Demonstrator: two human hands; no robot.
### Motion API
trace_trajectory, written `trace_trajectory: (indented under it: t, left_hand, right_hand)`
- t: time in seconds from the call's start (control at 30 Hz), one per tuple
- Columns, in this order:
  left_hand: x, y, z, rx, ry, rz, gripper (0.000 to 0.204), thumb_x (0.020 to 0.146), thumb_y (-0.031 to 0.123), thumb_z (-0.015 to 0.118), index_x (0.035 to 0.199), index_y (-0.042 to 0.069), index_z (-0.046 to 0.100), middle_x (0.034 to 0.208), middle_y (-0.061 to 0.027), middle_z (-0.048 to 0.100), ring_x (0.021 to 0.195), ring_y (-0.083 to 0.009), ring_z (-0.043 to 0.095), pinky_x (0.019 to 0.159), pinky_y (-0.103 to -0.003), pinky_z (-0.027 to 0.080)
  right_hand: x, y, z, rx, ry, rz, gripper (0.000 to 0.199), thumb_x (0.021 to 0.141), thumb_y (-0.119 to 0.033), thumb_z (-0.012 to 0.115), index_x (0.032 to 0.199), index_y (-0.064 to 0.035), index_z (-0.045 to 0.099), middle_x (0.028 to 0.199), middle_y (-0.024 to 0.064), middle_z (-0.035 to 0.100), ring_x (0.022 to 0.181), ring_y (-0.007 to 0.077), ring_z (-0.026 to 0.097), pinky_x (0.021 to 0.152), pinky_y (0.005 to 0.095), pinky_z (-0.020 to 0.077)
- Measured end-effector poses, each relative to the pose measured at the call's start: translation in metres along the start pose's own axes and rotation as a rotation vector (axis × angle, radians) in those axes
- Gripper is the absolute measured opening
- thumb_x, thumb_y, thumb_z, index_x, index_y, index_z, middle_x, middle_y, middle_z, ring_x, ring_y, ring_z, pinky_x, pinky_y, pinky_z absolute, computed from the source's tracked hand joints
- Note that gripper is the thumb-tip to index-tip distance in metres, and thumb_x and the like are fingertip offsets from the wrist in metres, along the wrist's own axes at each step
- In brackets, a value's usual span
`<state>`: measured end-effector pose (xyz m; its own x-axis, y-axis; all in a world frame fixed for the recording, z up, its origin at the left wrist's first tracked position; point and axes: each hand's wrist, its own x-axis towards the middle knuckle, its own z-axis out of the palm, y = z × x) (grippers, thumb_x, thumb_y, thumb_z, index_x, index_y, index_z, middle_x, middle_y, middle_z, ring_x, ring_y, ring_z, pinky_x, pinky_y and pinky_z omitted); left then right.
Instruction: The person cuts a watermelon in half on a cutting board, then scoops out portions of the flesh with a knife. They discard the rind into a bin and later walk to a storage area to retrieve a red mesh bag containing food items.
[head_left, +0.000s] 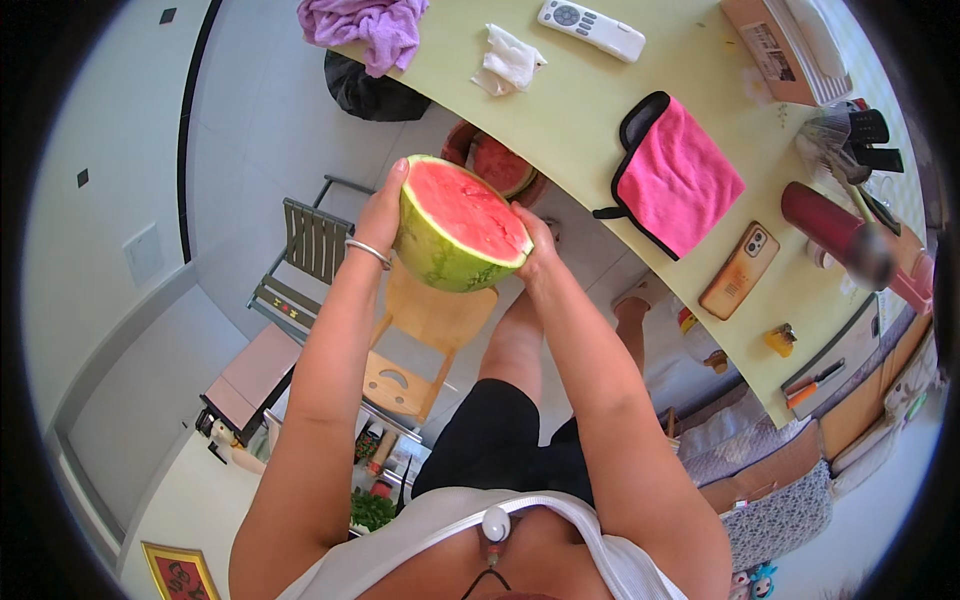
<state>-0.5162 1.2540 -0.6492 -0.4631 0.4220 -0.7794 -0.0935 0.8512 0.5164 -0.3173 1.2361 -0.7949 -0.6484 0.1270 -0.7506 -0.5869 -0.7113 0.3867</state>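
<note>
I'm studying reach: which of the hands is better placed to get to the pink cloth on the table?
Probably the right hand: it holds the cut watermelon on the side nearer the pink cloth, while the left hand is on the far side. Neither is free.

Bright, fairly even light fills the frame, its source impossible to tell. The halved watermelon with red flesh and striped green rind (462, 222) looks sharp at upper centre. Fisheye distortion bows the long black strip (183, 170) at upper left; blackness swallows the corners. Blur smears the dark red cylindrical bottle's (822, 219) end at right.
</note>
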Motion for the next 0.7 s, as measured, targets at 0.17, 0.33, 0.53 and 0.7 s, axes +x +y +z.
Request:
trace_trajectory:
  t: [0.17, 0.33, 0.53, 0.7]
  left_hand:
    - [0.004, 0.009, -0.006, 0.131, 0.023, 0.04, 0.081, 0.086, 0.066, 0.049, 0.116, -0.008, 0.062, 0.119, -0.0198, 0.061, 0.11, -0.0222, 0.055, 0.098, -0.029, 0.038]
    - [0.005, -0.002, -0.013, 0.034, 0.013, 0.101, 0.076, 0.089, 0.062, 0.05, 0.118, -0.008, 0.061, 0.119, -0.0188, 0.061, 0.11, -0.022, 0.055, 0.098, -0.03, 0.038]
    - [-0.016, -0.02, -0.026, -0.23, -0.031, 0.07, 0.066, 0.09, 0.055, 0.051, 0.125, -0.001, 0.055, 0.123, -0.0123, 0.058, 0.113, -0.0183, 0.053, 0.098, -0.03, 0.039]
    - [-0.059, -0.052, -0.041, -0.621, -0.195, 0.108, 0.061, 0.094, 0.051, 0.043, 0.131, 0.003, 0.05, 0.131, -0.0124, 0.054, 0.12, -0.0233, 0.052, 0.102, -0.037, 0.041]
  right_hand:
    - [0.01, 0.007, 0.0, 0.031, 0.001, -0.01, 0.036, 0.098, -0.028, 0.045, 0.116, 0.0019, 0.054, 0.117, 0.0198, 0.062, 0.103, 0.0317, 0.062, 0.094, 0.0437, 0.0496]
    - [0.002, 0.01, 0.011, 0.081, -0.011, 0.013, 0.039, 0.097, -0.028, 0.046, 0.117, 0.0042, 0.054, 0.119, 0.0229, 0.06, 0.106, 0.0344, 0.061, 0.096, 0.0459, 0.0485]
    - [-0.022, 0.018, 0.029, -0.031, -0.008, -0.023, 0.041, 0.095, -0.03, 0.051, 0.12, 0.0027, 0.054, 0.121, 0.0214, 0.06, 0.109, 0.0336, 0.059, 0.098, 0.0453, 0.0467]
    - [-0.079, 0.025, 0.053, -0.181, -0.084, -0.135, 0.033, 0.095, -0.026, 0.05, 0.118, -0.0024, 0.055, 0.118, 0.0155, 0.061, 0.109, 0.0266, 0.059, 0.096, 0.0409, 0.0478]
